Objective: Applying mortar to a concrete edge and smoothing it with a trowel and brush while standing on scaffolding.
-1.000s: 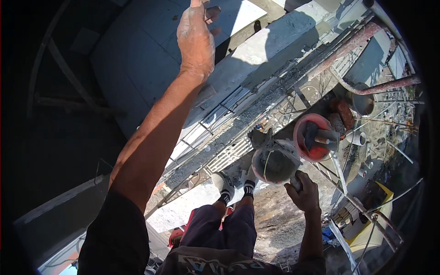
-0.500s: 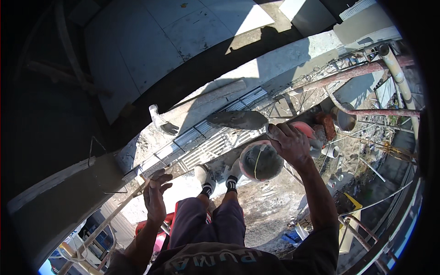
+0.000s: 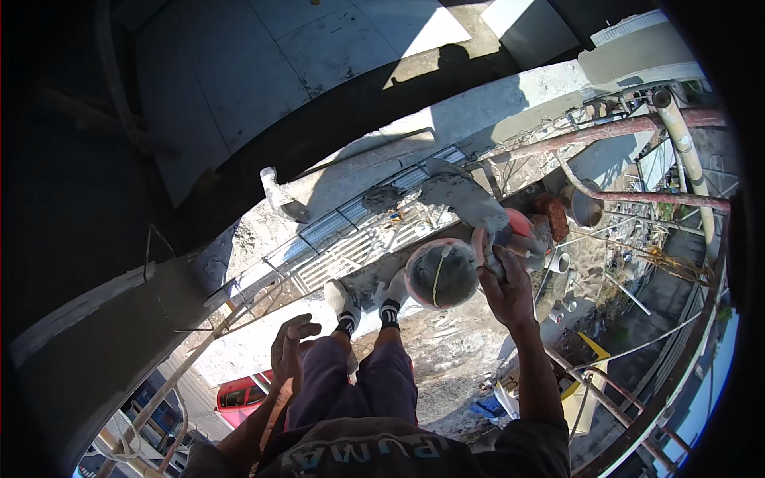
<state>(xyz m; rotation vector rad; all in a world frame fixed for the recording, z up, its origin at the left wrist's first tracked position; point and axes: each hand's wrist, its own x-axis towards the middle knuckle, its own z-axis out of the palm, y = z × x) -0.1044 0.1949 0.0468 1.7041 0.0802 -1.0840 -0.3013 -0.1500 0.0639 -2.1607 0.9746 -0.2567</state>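
My right hand (image 3: 507, 291) is closed around the handle of a trowel (image 3: 482, 209), its blade tilted and pointing up and to the left. Grey mortar clings to the blade. Beyond its left side, ragged grey mortar (image 3: 385, 197) appears over the wall ledge; whether it is in the air or lying there I cannot tell. Just left of my right hand stands a round bucket (image 3: 408, 280) holding grey mix (image 3: 454, 275), a yellow strip across its top. My left hand (image 3: 292, 350) is raised beside my left thigh, fingers loosely extended and holding nothing.
I stand on a narrow plank (image 3: 370, 280) high above the ground. Red-brown scaffold pipes (image 3: 590, 134) and a pale upright pole (image 3: 687, 155) edge the right side. A white-handled tool (image 3: 279, 195) lies on the ledge. Another bucket (image 3: 586, 205) stands farther right.
The trowel has swung from flat, loaded with mortar, to tilted, and my right hand has turned and moved lower. Mortar now shows left of the blade. My left hand has shifted slightly right and down.
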